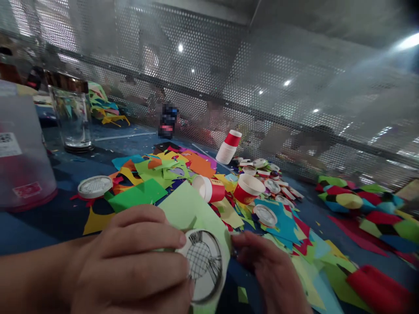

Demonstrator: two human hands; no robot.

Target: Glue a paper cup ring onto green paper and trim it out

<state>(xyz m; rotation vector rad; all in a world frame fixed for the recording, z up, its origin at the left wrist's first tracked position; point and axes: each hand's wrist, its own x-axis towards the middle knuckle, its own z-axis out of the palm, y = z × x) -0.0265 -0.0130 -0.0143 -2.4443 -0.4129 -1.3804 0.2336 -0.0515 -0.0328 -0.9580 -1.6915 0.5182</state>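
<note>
Nearest, the left hand point(131, 261) grips the left side of a round white disc point(204, 266) with black line drawing on its face, its fingers lying close together along the disc; its thumb is hidden. The disc sits against a pale green sheet point(183, 205), between the two hands. The right hand point(273, 270) is bent beside the sheet's right edge, its fingertips at that edge; whether they pinch it, I cannot tell. Beyond, coloured paper scraps point(137, 196) spread over the blue table point(121, 141), with a red-and-white cup point(216, 190) on its side and a second cup point(245, 194) mouth up just right of it. Farther off stand a stack of cups point(227, 150) and, left, a lidded glass jar point(73, 117); a perforated screen point(203, 52) is farthest.
</note>
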